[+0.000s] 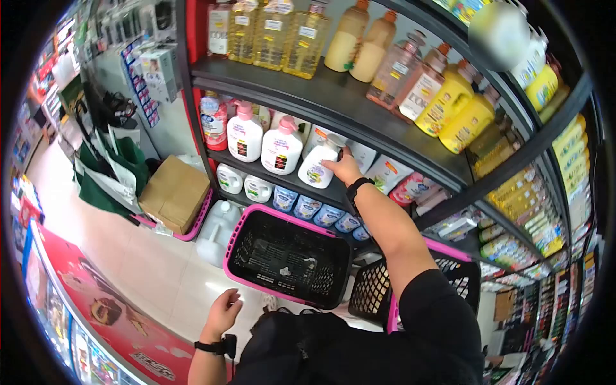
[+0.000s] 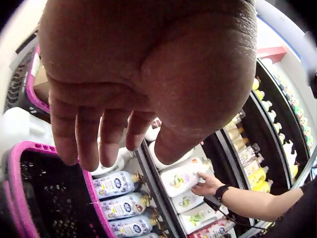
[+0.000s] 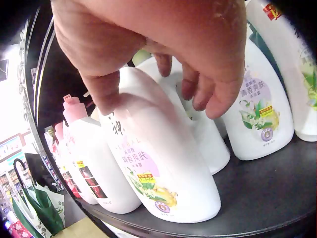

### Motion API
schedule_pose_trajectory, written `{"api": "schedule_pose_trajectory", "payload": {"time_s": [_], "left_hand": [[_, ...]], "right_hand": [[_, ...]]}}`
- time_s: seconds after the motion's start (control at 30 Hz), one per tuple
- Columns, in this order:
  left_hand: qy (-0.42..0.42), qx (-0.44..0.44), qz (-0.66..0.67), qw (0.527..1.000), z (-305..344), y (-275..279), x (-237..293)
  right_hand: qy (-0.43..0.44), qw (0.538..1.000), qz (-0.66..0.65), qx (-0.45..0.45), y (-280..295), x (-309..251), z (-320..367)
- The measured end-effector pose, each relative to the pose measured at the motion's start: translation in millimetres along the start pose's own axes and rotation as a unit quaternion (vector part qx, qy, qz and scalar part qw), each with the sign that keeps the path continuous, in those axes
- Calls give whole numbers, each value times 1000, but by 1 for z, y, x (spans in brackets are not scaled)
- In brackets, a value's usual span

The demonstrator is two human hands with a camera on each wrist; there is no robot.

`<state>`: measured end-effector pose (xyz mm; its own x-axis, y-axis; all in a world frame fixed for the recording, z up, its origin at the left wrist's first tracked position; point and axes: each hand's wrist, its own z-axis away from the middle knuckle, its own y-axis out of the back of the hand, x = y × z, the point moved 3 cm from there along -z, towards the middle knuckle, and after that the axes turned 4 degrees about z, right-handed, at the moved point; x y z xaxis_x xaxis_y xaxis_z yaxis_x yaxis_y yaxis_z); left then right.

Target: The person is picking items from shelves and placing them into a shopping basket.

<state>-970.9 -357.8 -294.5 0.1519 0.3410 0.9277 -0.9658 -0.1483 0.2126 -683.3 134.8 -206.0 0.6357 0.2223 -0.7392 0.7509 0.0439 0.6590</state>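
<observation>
On the middle shelf, a white body wash bottle (image 1: pixel 314 172) with a purple, flower-printed label leans to one side. My right hand (image 1: pixel 346 169) grips its upper part from the right. In the right wrist view, the thumb lies on the bottle's near shoulder, and the other fingers bend down on its far side. More white bottles (image 3: pixel 260 106) of the same design stand just beside it. Low over the floor, left of the basket, my left hand (image 1: pixel 222 312) hangs with nothing in it, its fingers loosely bent.
A black basket (image 1: pixel 231 273) with a pink rim sits below the shelf, with another basket (image 1: pixel 443 247) to its right. A white jug (image 1: pixel 217 234) and a cardboard box (image 1: pixel 173 192) stand left. Pink-pump bottles (image 1: pixel 282 146) line the shelf; amber bottles (image 1: pixel 273 38) stand above.
</observation>
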Motion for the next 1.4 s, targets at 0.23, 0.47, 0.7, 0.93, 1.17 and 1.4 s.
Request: {"api": "schedule_pose_trajectory", "payload": {"time_s": [0.23,0.47,0.7,0.93,1.17,1.4], "left_hand": [[14,30,49,998,15,-21,-19],[-12,-87,113,990,-46,-30,27],[-127,-358,96,920,-76,-124,134],[-81,-559,74,822,-40,-267,188],[-48,-584,126,800,17,-372,221],[-140,-489,-15,861,78,-476,251]], "right_hand": [[19,995,-96,13,-25,3,-3],[24,987,-161,2,30,-52,118],[-78,938,-335,-34,104,-64,314],[-58,985,-159,-15,196,-57,396],[0,874,-487,4,323,23,451],[183,973,61,-128,452,61,465]]}}
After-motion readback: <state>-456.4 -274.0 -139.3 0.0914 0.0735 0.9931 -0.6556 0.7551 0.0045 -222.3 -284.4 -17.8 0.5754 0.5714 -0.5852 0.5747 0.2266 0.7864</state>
